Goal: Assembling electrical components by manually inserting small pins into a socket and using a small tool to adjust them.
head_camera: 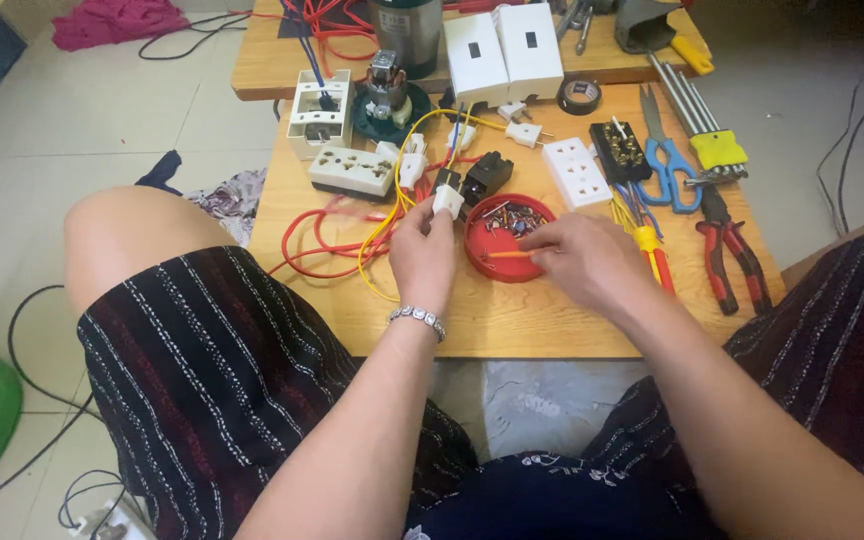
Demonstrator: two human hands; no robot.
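My left hand [422, 252] holds a small white electrical connector [448, 200] with yellow and red wires [384, 235] running from it, just left of a round red lid [508, 240] full of small screws and metal bits. My right hand [580, 262] rests over the lid's right side and pinches a thin orange-handled screwdriver [508, 254] whose tip points left across the lid. A silver bracelet is on my left wrist. Both hands hover over a low wooden table [512, 320].
White sockets [350, 170], a white outlet plate [576, 172], a black terminal block [620, 150], blue scissors [668, 165], red pliers [727, 250], yellow hex keys [717, 150], black tape [579, 96] and white boxes [502, 50] crowd the table. Cables trail on the tiled floor at left.
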